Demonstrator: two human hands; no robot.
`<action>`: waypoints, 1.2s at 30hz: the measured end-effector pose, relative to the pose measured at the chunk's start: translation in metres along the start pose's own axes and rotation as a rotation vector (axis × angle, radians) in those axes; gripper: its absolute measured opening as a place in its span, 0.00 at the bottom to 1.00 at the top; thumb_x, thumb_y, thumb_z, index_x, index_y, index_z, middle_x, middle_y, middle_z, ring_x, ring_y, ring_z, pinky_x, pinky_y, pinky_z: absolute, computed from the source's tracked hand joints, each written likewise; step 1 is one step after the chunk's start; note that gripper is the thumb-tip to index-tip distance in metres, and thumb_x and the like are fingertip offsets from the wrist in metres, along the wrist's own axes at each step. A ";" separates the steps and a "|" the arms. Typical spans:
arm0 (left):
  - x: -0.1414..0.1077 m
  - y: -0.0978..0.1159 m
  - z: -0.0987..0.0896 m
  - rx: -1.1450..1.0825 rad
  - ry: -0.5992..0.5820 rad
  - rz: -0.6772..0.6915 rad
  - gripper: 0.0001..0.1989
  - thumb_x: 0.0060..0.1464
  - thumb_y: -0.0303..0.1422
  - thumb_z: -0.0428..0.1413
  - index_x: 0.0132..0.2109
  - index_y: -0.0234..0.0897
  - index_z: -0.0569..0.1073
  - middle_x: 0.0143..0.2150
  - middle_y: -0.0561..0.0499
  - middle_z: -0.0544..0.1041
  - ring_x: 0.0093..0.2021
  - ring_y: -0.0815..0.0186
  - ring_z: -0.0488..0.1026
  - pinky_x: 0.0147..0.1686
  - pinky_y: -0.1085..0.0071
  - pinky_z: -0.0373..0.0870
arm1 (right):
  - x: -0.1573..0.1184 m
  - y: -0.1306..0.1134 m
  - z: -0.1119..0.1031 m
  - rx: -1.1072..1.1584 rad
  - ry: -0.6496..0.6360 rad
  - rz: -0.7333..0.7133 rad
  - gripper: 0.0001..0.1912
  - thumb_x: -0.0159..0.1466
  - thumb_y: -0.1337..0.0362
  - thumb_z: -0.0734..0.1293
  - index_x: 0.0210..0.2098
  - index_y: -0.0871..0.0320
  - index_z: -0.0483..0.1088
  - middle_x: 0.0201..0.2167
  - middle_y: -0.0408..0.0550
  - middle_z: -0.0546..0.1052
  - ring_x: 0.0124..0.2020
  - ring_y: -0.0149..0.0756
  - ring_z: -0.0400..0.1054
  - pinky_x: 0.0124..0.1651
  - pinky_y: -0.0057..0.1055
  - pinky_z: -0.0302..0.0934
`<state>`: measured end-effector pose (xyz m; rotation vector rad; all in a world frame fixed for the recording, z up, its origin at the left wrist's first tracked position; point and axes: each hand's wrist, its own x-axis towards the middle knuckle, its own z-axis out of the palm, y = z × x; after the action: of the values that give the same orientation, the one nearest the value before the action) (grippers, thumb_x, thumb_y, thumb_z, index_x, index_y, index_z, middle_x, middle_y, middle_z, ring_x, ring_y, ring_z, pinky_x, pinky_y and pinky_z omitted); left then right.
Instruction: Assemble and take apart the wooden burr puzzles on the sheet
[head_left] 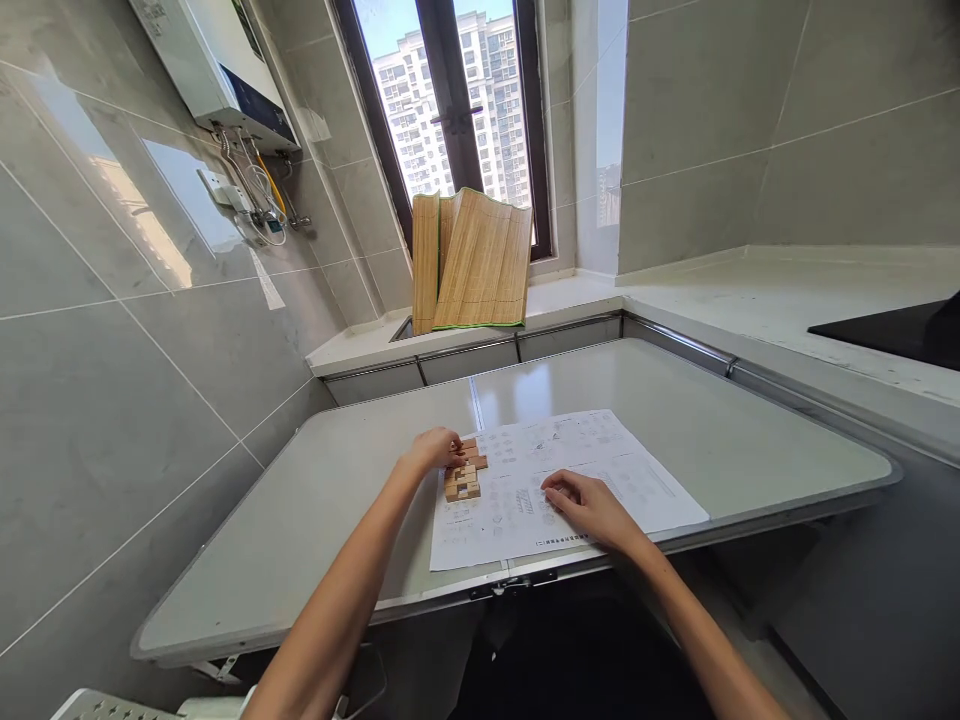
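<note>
White tbl (360, 470): blks (463, 490) & hands (592, 508) partly cover sheet (472, 545), mat (484, 262) behind.

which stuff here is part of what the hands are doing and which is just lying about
In use, it seems:
- wooden pieces, at the left hand
- printed sheet, under the right hand
- table beneath them

Apart from it:
- bamboo mat by the window
- wall-mounted white unit
- black panel on the counter
</note>
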<state>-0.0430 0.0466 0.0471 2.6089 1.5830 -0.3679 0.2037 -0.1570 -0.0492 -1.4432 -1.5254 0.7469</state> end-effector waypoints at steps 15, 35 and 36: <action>0.029 0.005 -0.012 0.056 -0.128 0.143 0.18 0.39 0.51 0.64 0.28 0.41 0.79 0.26 0.50 0.79 0.31 0.61 0.74 0.32 0.71 0.66 | 0.001 -0.003 -0.002 0.050 0.017 0.005 0.13 0.64 0.54 0.64 0.38 0.53 0.77 0.27 0.42 0.76 0.29 0.36 0.66 0.34 0.31 0.58; -0.001 0.095 0.004 0.025 0.054 0.338 0.20 0.44 0.52 0.63 0.35 0.41 0.82 0.37 0.45 0.82 0.38 0.56 0.78 0.36 0.67 0.68 | -0.002 -0.002 -0.001 0.104 0.044 -0.005 0.15 0.67 0.53 0.63 0.40 0.55 0.76 0.31 0.45 0.81 0.33 0.38 0.72 0.37 0.32 0.63; -0.007 0.100 0.008 0.012 0.076 0.347 0.21 0.44 0.53 0.63 0.35 0.41 0.81 0.38 0.45 0.82 0.39 0.55 0.78 0.36 0.66 0.68 | -0.002 -0.001 -0.001 0.104 0.064 -0.010 0.15 0.67 0.53 0.63 0.40 0.55 0.76 0.32 0.46 0.81 0.33 0.39 0.73 0.38 0.33 0.63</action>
<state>0.0411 -0.0076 0.0346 2.8638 1.1127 -0.2560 0.2040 -0.1595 -0.0479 -1.3692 -1.4233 0.7558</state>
